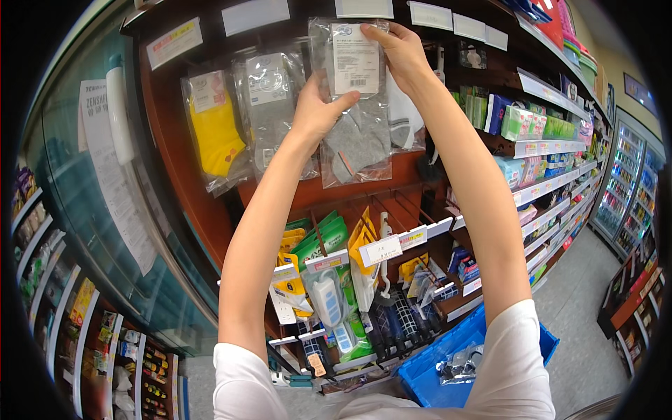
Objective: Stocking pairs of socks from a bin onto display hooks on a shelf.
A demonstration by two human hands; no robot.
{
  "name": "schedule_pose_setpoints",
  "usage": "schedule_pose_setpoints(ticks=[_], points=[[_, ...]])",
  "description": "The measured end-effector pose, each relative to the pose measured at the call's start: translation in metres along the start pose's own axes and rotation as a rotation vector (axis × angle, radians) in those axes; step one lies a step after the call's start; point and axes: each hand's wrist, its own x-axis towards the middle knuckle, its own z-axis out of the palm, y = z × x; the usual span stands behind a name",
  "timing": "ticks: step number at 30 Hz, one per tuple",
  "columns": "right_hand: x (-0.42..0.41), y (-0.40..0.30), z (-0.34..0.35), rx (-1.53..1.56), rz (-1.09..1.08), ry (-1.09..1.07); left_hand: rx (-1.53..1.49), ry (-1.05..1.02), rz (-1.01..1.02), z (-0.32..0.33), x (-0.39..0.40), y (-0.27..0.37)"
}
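Both my hands are raised to a clear plastic packet of grey socks with a white printed card at its top. My left hand grips the packet's left edge, its thumb across the front below the card. My right hand pinches the top right corner, thumb on the card. To the left hang another packet of grey socks and a packet of yellow socks. Partly behind my right forearm is a packet of white and grey socks.
Below are metal display hooks with bagged power strips, green packets and folded umbrellas. A blue plastic crate holding small bagged items stands on the floor at lower right. A glass door is at left, stocked shelves at right.
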Motion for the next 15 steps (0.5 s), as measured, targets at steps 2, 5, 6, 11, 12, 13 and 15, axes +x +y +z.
schedule_pose_setpoints(ticks=[2, 5, 6, 11, 12, 13, 15], points=[[0.0016, -0.0008, 0.0004, -0.009, -0.021, 0.004, 0.047, -0.007, 0.041, -0.0024, 0.0019, -0.0003], [0.0017, 0.0016, 0.0000, 0.004, -0.081, 0.016, 0.097, 0.011, -0.040, -0.0044, 0.0031, 0.0010], [0.0009, 0.0010, 0.0006, 0.006, -0.081, 0.013, 0.098, 0.014, -0.040, -0.0047, 0.0031, 0.0020], [0.0008, 0.0013, -0.0037, -0.022, -0.041, 0.006, 0.064, -0.053, 0.018, -0.0046, 0.0062, -0.0026], [0.0009, 0.0017, -0.0043, -0.023, -0.040, 0.008, 0.063, -0.054, 0.016, -0.0037, 0.0059, -0.0019], [0.0012, 0.0018, -0.0051, -0.016, -0.041, 0.010, 0.061, -0.044, -0.005, -0.0027, 0.0054, -0.0012], [0.0014, 0.0015, -0.0052, -0.006, -0.042, 0.012, 0.061, -0.034, -0.027, -0.0026, 0.0059, -0.0024]])
